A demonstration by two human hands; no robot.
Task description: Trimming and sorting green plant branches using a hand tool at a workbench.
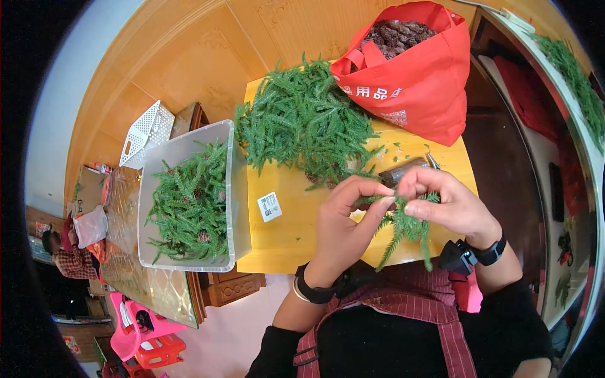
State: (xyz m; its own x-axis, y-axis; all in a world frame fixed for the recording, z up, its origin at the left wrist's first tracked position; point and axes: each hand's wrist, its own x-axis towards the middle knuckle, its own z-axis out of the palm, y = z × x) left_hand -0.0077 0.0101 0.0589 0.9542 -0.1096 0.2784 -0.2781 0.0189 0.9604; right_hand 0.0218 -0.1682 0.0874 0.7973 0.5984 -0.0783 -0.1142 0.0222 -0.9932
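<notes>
From my remote seat, the nearest things I see are the striped red apron [403, 321] and black sleeves at the lower edge of the frame. Right of centre, the left hand [353, 217] and right hand [450, 208] come close together, thumb and forefinger of each pinching a green sprig [406, 230]; its fronds hang below them, and the fingers hide part of its stem from me. Just above the right hand, and partly covered by it, lie a dark brown cylinder [401, 170] and a pointed metal tip [432, 160] on the yellow tabletop [277, 246]. A white label [270, 207] lies left of the left hand. Farther up, a heap of green branches [302, 116] crowds the middle of the tabletop, and a red bag [435, 94] filled with pine cones [394, 39] blocks its upper right corner. Left of the tabletop stands a clear plastic bin [239, 211] holding more greenery and cones. Beyond it, at the left, I make out a white basket [148, 133], a glass-topped table [142, 277], a pink stool [129, 334] and, near the far left edge, another person in a checked shirt [77, 261].
</notes>
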